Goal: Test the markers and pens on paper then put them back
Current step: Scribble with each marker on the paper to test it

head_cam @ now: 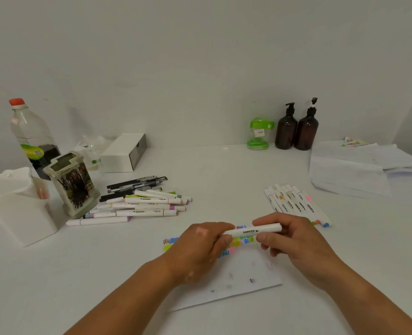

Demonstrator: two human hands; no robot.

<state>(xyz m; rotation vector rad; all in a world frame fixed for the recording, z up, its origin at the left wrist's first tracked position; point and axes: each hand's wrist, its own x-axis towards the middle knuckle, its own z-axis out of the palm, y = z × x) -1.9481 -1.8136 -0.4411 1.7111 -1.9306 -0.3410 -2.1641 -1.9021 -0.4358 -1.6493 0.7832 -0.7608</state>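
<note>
White marker (253, 230), printed "MARKER", is held level just above the far edge of the test sheet (248, 279), label toward the camera. Its left end is gripped by the left hand (200, 250), fingers curled together round the barrel. Its right end is pinched by the right hand (294, 240), thumb on the near side and fingers over the top. Whether either cap is seated cannot be told, as both ends are covered by the hands.

The sheet lies flat on the white table (224, 170). Short colour scribbles (243, 241) run along its far edge, partly hidden under the hands; faint spots are seen lower down.

A tidy row of white markers (294, 204) is laid side by side just beyond the right hand. A loose pile of markers (147, 201) lies to the left, with black pens (134, 183) at its far side. The pile is touched on its left by a decorated pen holder (73, 184); a white plastic bin (18, 206) stands beside that.

Along the wall: a red-capped plastic bottle (31, 139), a white box (125, 152), a green-lidded container (259, 134), two amber pump bottles (296, 130). A stack of papers (359, 168) lies far right.
</note>
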